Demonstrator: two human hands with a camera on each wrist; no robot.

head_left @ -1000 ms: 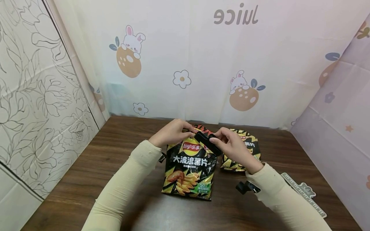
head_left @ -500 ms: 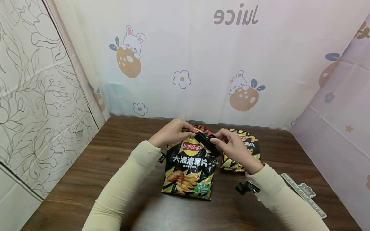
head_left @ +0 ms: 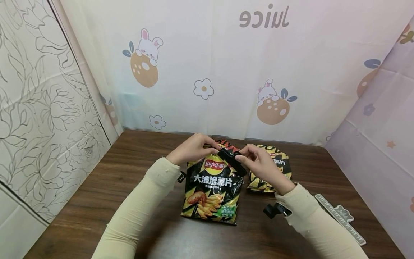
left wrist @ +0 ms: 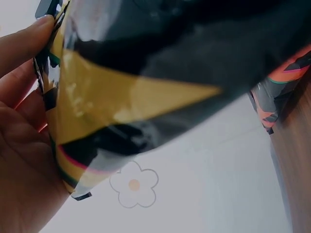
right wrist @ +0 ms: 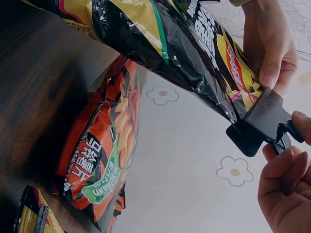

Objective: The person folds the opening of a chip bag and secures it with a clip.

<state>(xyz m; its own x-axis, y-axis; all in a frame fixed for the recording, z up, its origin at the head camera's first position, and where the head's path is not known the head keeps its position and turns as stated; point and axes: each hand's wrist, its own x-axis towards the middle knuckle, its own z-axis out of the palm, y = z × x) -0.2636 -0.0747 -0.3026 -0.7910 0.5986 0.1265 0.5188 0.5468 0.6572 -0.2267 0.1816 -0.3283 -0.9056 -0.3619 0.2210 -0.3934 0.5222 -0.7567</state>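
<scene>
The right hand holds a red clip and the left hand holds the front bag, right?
Not quite: the clip is black, as the right wrist view shows. The right hand does hold it, and the left hand holds the front bag.

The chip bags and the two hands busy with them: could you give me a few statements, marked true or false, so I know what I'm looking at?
1. The left hand holds the front chip bag near its top. True.
2. The right hand holds a pair of scissors. False: it holds a black clip.
3. A red chip bag is behind the front one. True.
4. The clip is at the front bag's bottom edge. False: it is at the top.
5. A ruler lies beyond the right sleeve. True.
</scene>
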